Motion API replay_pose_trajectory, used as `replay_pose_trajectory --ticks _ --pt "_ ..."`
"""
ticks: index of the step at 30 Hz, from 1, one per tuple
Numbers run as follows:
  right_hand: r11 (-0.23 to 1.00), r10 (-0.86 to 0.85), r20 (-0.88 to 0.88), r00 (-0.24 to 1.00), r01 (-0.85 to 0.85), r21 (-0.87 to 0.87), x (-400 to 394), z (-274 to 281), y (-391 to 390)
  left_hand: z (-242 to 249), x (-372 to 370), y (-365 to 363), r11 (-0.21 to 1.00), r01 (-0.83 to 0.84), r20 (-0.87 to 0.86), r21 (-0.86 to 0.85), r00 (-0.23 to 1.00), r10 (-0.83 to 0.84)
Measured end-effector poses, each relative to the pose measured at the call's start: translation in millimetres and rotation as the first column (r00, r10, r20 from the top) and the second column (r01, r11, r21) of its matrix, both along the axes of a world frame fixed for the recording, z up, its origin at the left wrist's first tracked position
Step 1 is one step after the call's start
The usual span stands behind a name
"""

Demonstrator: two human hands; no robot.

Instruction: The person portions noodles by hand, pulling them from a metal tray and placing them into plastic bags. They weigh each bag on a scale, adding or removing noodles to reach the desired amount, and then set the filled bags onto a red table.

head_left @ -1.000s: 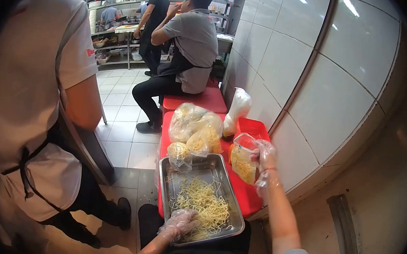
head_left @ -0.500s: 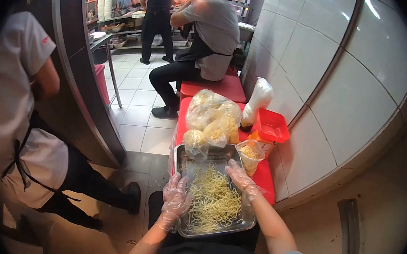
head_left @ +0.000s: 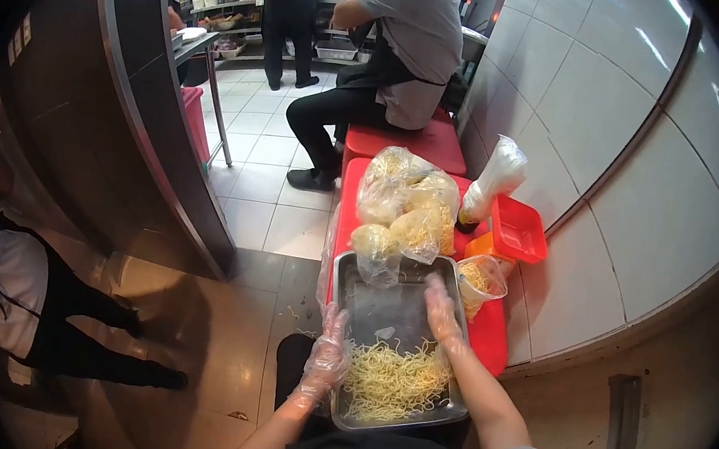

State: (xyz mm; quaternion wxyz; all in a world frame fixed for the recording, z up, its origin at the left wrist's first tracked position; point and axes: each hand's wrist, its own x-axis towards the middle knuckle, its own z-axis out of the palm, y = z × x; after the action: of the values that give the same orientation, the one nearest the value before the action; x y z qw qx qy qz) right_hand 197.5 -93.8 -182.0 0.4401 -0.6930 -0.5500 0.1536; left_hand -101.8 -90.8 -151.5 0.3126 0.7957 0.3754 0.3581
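Note:
A rectangular metal tray (head_left: 386, 312) holds pale yellow noodles (head_left: 397, 382), heaped across its near half. The far half shows mostly bare metal, with a small clear scrap lying on it. My left hand (head_left: 328, 354), in a clear plastic glove, grips the tray's left rim, its fingers pointing forward along the side. Inside the tray at the right, my right hand (head_left: 439, 308), gloved too and slightly blurred, has its fingers stretched out and holds nothing. Bagged noodles (head_left: 408, 203) sit just beyond the tray's far edge.
A red bench (head_left: 487, 334) supports the tray. To its right are an open bag of noodles (head_left: 479, 279), a red container (head_left: 520, 230) and a roll of clear bags (head_left: 496, 177). A person sits ahead (head_left: 413, 50); another stands at left (head_left: 20, 297). A tiled wall borders the right.
The noodles have gathered toward the tray's near end, baring the far part. My right hand has shifted slightly inward from the right rim. The view has turned left, and the person at left has moved away.

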Motion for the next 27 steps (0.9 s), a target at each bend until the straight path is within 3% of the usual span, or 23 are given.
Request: replay_pose_trajectory --ticks 1,4,6,7,8,10,11,12,14,17,20,22,23,24,27 --pt "0.984 -0.18 0.076 0.981 0.179 0.02 2.7 -8.1 15.4 3.7 -0.6 0.0 1.0 0.021 0.005 -0.018 1.0 -0.02" --pt "0.984 -0.17 0.17 0.971 0.178 -0.031 -34.0 -20.4 58.4 7.3 -0.9 5.5 0.998 0.054 0.011 -0.022 0.999 -0.053" --pt "0.997 0.076 0.031 0.997 -0.075 -0.03 -70.2 -36.2 82.2 -6.0 -1.7 8.9 0.998 0.056 -0.006 0.02 0.998 -0.056" --pt "0.983 0.184 -0.036 0.982 -0.183 0.019 -93.7 -48.0 89.2 0.6 -4.3 9.5 0.995 0.073 -0.052 -0.066 0.996 -0.076" --pt "0.956 0.289 -0.098 0.952 -0.282 0.073 -112.7 -57.4 90.7 1.7 -3.8 11.9 0.997 0.071 -0.052 -0.042 0.996 -0.073" --pt "0.968 0.241 -0.084 0.967 -0.232 0.099 -137.6 -40.2 74.2 4.3 -2.9 14.3 0.997 0.075 -0.055 0.005 0.996 -0.074" --pt "0.972 0.215 -0.076 0.974 -0.206 0.116 -147.3 -23.5 63.1 9.2 -3.9 12.6 0.985 0.099 0.005 -0.145 0.995 -0.099" --pt "0.955 0.294 -0.081 0.952 -0.297 -0.024 -149.8 -11.0 45.4 3.5 -4.7 13.3 0.991 0.1 0.024 -0.092 0.995 -0.098" --pt "0.841 0.435 -0.119 0.893 -0.45 -0.3 -139.9 11.9 -0.7 -19.7 -1.1 17.9 0.994 0.105 0.07 0.013 0.992 -0.106" --pt "0.477 0.79 -0.156 0.592 -0.755 -0.45 -125.2 43.8 -55.8 -14.5 -0.7 19.3 0.996 0.08 0.008 0.047 0.997 -0.081" --pt "0.492 0.669 -0.488 0.561 -0.826 -0.274 -87.1 52.7 -82.1 -7.1 -1.4 14.1 0.996 0.086 -0.02 -0.015 0.996 -0.086" --pt "0.758 0.522 -0.536 0.663 -0.649 -0.064 -45.2 44.8 -77.6 -16.7 0.1 17.6 0.995 0.097 0.027 -0.001 0.995 -0.097" --pt "0.898 0.357 -0.334 0.872 -0.419 -0.134 -33.1 44.2 -79.9 -17.7 0.7 18.4 0.995 0.093 0.029 0.034 0.995 -0.094" --pt "0.978 0.139 -0.106 0.985 -0.154 -0.141 -27.8 42.6 -82.9 -18.3 0.9 19.1 0.993 0.09 0.031 0.07 0.995 -0.092" --pt "0.803 0.304 0.307 0.902 -0.069 -0.592 -39.8 12.2 -75.9 -10.8 1.4 15.8 0.995 0.079 0.003 0.067 0.997 -0.08"
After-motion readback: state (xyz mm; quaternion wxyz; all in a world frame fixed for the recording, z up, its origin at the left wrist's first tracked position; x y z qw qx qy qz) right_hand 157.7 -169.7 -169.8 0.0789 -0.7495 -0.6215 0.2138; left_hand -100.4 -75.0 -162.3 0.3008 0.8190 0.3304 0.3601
